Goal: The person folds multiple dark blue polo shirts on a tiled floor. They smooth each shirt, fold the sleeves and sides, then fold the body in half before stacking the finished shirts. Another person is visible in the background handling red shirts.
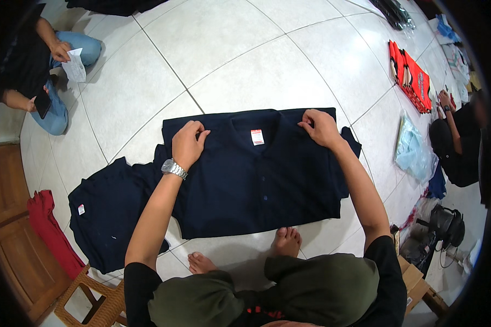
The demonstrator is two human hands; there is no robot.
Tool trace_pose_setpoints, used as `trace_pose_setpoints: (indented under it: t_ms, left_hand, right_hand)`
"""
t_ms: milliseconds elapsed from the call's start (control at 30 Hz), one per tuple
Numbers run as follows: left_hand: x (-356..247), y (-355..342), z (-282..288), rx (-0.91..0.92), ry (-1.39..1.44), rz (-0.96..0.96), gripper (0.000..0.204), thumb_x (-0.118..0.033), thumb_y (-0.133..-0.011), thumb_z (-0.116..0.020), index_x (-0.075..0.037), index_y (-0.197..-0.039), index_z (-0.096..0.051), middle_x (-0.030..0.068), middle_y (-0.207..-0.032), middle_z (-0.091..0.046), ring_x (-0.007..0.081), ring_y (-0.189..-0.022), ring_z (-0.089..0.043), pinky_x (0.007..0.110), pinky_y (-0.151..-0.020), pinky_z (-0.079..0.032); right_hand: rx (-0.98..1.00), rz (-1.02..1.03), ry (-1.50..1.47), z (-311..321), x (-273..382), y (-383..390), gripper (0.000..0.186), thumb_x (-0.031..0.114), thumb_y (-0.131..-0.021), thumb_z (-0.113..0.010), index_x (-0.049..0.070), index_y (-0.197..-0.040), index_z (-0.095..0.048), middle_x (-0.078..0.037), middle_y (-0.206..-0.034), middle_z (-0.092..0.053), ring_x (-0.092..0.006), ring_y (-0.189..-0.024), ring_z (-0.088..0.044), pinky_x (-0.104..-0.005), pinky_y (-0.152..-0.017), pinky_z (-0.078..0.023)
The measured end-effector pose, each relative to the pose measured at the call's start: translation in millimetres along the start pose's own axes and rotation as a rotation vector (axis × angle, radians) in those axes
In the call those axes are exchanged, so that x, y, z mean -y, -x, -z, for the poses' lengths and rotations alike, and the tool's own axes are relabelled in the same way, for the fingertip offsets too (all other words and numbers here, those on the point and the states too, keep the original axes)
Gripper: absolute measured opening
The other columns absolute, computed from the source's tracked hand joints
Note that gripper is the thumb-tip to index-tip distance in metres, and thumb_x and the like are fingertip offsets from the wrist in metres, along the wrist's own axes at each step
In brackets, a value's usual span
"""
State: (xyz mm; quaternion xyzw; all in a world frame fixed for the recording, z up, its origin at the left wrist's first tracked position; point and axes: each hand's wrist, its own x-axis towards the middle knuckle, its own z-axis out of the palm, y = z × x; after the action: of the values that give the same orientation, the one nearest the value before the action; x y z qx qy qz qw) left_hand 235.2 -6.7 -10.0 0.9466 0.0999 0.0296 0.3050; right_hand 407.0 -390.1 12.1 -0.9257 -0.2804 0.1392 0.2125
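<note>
A navy buttoned shirt (256, 185) lies spread on the tiled floor, its V neckline and white label facing up, on top of more navy fabric at its sides. My left hand (190, 138) pinches the shirt near its left shoulder, a steel watch on the wrist. My right hand (319, 128) is closed with fingertips on the right shoulder of the same shirt. Another folded navy garment (109, 212) with a small white label lies to the left, overlapping the spread shirt's side. My bare feet are just below the hem.
One person (27, 76) at upper left holds paper and a phone; another (455, 141) sits at right. Orange garments (409, 76), light-blue bagged items (414, 150), a black bag (442, 229) and a box (409, 278) line the right. Red cloth (52, 231) and a wicker stool (87, 294) are lower left.
</note>
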Motion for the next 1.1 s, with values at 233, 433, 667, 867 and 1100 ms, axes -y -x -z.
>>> trace_pose_setpoints:
  t_ms: [233,433,667,867,1100]
  left_hand:
    - [-19,-21,-17,0.057,0.183,-0.147,0.017,-0.012,-0.091,-0.077,-0.004,-0.106,-0.074,0.0092,-0.099,-0.071,0.0290,-0.101,-0.067,0.040,-0.089,-0.054]
    - [-20,-21,-20,0.084,0.157,-0.119,0.017,-0.017,-0.093,-0.077,-0.004,-0.103,-0.073,0.0093,-0.099,-0.070,0.0290,-0.098,-0.066,0.042,-0.087,-0.054]
    - [-34,-29,-33,-0.018,-0.083,-0.079,0.026,-0.027,-0.100,-0.070,-0.002,-0.093,-0.070,0.0129,-0.093,-0.070,0.0320,-0.093,-0.066,0.045,-0.080,-0.054]
    - [-41,-22,-25,-0.104,0.002,0.043,0.025,-0.026,-0.100,-0.071,-0.004,-0.089,-0.067,0.0114,-0.088,-0.067,0.0326,-0.087,-0.066,0.044,-0.075,-0.053]
    - [-42,4,-27,-0.120,0.091,-0.186,0.028,-0.028,-0.095,-0.077,-0.004,-0.090,-0.064,0.0096,-0.100,-0.063,0.0306,-0.097,-0.060,0.043,-0.084,-0.047]
  right_hand:
    - [0.093,-0.001,-0.523,-18,25,-30,0.026,-0.002,-0.092,-0.071,0.003,-0.118,-0.075,-0.002,-0.090,-0.068,-0.0160,-0.077,-0.059,-0.0290,-0.075,-0.052]
    - [0.115,0.152,-0.332,-24,27,-31,0.022,-0.004,-0.093,-0.069,0.002,-0.113,-0.072,-0.002,-0.084,-0.063,-0.0110,-0.075,-0.053,-0.0280,-0.071,-0.048]
    - [0.150,0.047,0.062,-28,26,-39,0.017,0.018,-0.096,-0.074,0.004,-0.105,-0.072,-0.019,-0.089,-0.070,-0.0350,-0.080,-0.068,-0.0431,-0.075,-0.053]
    - [-0.165,-0.004,-0.274,-28,39,-21,0.016,0.021,-0.098,-0.073,0.005,-0.101,-0.072,-0.016,-0.088,-0.069,-0.0338,-0.084,-0.068,-0.0433,-0.076,-0.054]
    - [-0.186,0.245,-0.190,-35,43,-7,0.023,0.022,-0.096,-0.076,0.002,-0.104,-0.067,-0.014,-0.094,-0.066,-0.0356,-0.088,-0.065,-0.0441,-0.078,-0.053]
